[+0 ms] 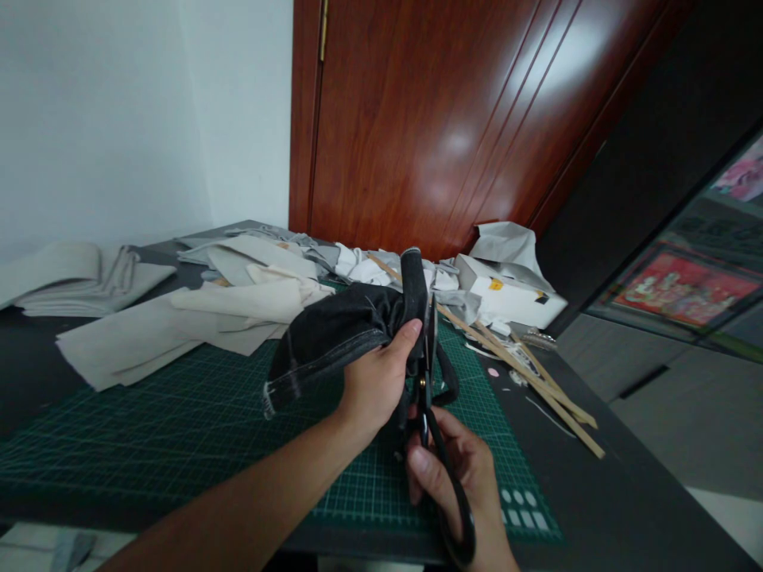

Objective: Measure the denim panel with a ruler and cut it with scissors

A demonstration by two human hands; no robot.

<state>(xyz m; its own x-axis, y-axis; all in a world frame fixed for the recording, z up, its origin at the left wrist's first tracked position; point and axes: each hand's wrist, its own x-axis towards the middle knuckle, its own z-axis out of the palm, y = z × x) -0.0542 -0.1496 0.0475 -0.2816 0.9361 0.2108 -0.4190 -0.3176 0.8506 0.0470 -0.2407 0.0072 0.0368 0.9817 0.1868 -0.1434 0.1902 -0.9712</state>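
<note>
Bunched in my left hand (pixel 378 377) is a piece of black denim fabric (pixel 339 322) with light stitching and a frayed lower corner. My left thumb presses on its folds, and a narrow strip of it stands up above the hand. Around the black handles of a pair of scissors (pixel 424 389) my right hand (pixel 456 469) is closed. The blades point up, right beside the fabric's edge; whether cloth lies between them I cannot tell. Both hands are above a green cutting mat (pixel 358 492).
Pale folded cloth (pixel 179 318) lies on the mat's far left, with more cloth (pixel 89 278) by the wall. Scraps are heaped along the back. A white box (pixel 513 290) and wooden strips (pixel 536 381) are at the right. A brown door (pixel 411 119) stands behind the table.
</note>
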